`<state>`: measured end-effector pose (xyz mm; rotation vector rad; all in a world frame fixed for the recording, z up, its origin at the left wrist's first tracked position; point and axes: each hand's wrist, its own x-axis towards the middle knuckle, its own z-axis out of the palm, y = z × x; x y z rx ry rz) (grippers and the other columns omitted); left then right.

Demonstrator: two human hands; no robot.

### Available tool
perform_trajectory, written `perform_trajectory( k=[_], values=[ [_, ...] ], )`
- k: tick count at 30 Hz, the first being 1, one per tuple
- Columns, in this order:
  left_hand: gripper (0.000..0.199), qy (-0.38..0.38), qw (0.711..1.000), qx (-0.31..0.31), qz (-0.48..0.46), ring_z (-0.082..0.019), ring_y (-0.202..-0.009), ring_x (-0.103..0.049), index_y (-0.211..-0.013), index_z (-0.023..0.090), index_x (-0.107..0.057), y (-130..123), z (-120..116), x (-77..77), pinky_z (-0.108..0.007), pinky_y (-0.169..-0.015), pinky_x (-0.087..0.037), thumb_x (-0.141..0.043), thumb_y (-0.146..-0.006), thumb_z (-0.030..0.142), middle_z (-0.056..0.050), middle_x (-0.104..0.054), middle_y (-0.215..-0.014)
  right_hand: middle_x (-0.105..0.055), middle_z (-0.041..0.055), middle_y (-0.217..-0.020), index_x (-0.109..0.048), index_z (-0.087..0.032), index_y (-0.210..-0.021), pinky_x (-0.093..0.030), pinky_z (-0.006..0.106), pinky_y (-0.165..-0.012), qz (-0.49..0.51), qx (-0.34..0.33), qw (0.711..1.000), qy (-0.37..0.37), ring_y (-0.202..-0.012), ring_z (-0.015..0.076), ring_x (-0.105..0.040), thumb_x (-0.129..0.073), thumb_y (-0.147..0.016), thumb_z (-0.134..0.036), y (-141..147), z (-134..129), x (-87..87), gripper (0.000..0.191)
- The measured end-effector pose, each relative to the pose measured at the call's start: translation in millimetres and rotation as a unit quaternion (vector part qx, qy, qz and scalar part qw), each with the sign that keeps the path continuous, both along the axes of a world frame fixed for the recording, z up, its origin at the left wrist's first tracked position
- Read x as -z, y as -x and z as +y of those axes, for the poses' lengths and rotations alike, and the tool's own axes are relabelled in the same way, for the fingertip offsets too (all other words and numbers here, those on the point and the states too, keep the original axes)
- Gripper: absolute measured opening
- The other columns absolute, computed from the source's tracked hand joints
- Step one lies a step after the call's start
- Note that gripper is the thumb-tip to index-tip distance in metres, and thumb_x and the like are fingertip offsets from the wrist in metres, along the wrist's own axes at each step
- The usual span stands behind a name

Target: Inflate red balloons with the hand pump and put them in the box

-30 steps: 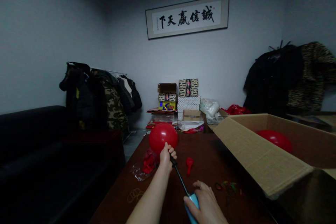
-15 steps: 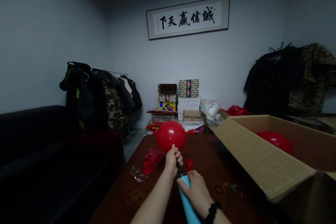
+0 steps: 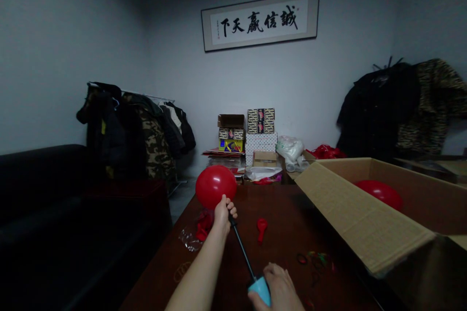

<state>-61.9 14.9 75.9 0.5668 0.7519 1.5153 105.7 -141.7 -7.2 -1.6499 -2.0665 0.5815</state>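
A red balloon [image 3: 216,186], partly inflated, sits on the tip of a hand pump [image 3: 242,250] with a blue barrel and a black rod. My left hand [image 3: 223,213] is closed around the balloon's neck and the pump's nozzle end. Low in the view, my right hand [image 3: 278,287] grips the blue barrel, with a long stretch of black rod showing between the two hands. A flat red balloon [image 3: 261,230] lies on the table right of the rod. Behind my left wrist is a clear bag of red balloons [image 3: 203,227], partly hidden.
On the right stands an open cardboard box [image 3: 365,214] with an inflated red balloon [image 3: 379,193] inside. Rubber bands [image 3: 317,260] lie on the brown table [image 3: 284,209]. Boxes [image 3: 261,148] are stacked at the far end; a black sofa [image 3: 47,223] is on the left.
My right hand has pulled the blue barrel down toward me, drawing out the black rod. My left hand and the balloon have shifted left, uncovering the flat balloon on the table.
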Motion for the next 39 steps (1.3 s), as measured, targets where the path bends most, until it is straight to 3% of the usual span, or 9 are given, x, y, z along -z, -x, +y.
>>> perform_trajectory(
  k=[4, 12, 17, 22, 27, 34, 39],
  values=[
    [0.042, 0.006, 1.0, -0.002, -0.01, -0.005, -0.037, -0.029, -0.067, 0.021, -0.036, 3, 0, -0.8, -0.019, -0.039, -0.018, -0.061, -0.081, 0.052, 0.01, -0.031, -0.05, -0.057, 0.0183, -0.127, -0.064, -0.012, -0.113, -0.021, 0.048, -0.112, 0.003, 0.021, 0.999, -0.031, -0.126, 0.0333, -0.045, -0.059, -0.074, -0.046, -1, -5, -1.2, 0.052],
    [0.042, 0.0, 0.999, 0.009, -0.036, -0.004, -0.037, -0.027, -0.067, 0.021, -0.034, -7, -5, -10.9, -0.018, -0.038, -0.018, -0.059, -0.083, 0.051, 0.01, -0.029, -0.051, -0.051, 0.017, -0.134, -0.067, -0.015, -0.101, -0.02, 0.046, -0.112, 0.025, -0.002, 0.999, -0.038, -0.131, 0.0326, -0.039, -0.049, -0.082, -0.053, -9, -1, -30.2, 0.046],
    [0.042, -0.011, 0.998, 0.03, -0.053, -0.005, -0.038, -0.027, -0.067, 0.021, -0.034, -24, -13, -9.5, -0.019, -0.039, -0.019, -0.061, -0.082, 0.05, 0.01, -0.029, -0.052, -0.056, 0.0153, -0.125, -0.067, -0.016, -0.089, -0.026, 0.042, -0.108, 0.038, 0.035, 0.995, -0.085, -0.123, 0.031, -0.046, -0.05, -0.082, -0.053, -1, 18, -54.6, 0.041],
    [0.042, -0.016, 0.995, 0.088, -0.047, -0.006, -0.038, -0.028, -0.067, 0.021, -0.035, -43, -25, -3.3, -0.02, -0.04, -0.02, -0.06, -0.082, 0.053, 0.009, -0.031, -0.051, -0.057, 0.015, -0.124, -0.068, -0.015, -0.091, -0.026, 0.042, -0.108, 0.037, 0.062, 0.992, -0.099, -0.12, 0.03, -0.047, -0.051, -0.082, -0.052, 8, 43, -69.4, 0.042],
    [0.043, -0.002, 0.996, 0.084, 0.006, -0.006, -0.037, -0.027, -0.067, 0.022, -0.036, -50, -28, 1.0, -0.021, -0.039, -0.019, -0.059, -0.08, 0.056, 0.009, -0.031, -0.048, -0.058, 0.0144, -0.12, -0.068, -0.015, -0.093, -0.025, 0.043, -0.107, 0.036, 0.065, 0.993, -0.09, -0.118, 0.0297, -0.049, -0.048, -0.084, -0.051, 15, 47, -63.0, 0.042],
    [0.047, 0.002, 0.997, 0.075, 0.032, -0.006, -0.036, -0.028, -0.067, 0.022, -0.036, -48, -22, 7.2, -0.021, -0.039, -0.018, -0.062, -0.075, 0.061, 0.01, -0.033, -0.049, -0.061, 0.0144, -0.113, -0.065, -0.011, -0.103, -0.029, 0.04, -0.104, 0.026, 0.063, 0.995, -0.069, -0.111, 0.0288, -0.053, -0.046, -0.086, -0.047, 12, 31, -49.7, 0.044],
    [0.046, 0.002, 0.998, 0.057, 0.028, -0.006, -0.036, -0.028, -0.067, 0.022, -0.035, -39, -10, 8.3, -0.021, -0.039, -0.017, -0.061, -0.076, 0.06, 0.01, -0.032, -0.048, -0.057, 0.0173, -0.124, -0.061, -0.009, -0.116, -0.025, 0.044, -0.109, 0.003, 0.033, 0.999, -0.029, -0.121, 0.0313, -0.048, -0.045, -0.085, -0.05, 2, 16, -27.2, 0.053]
  ],
)
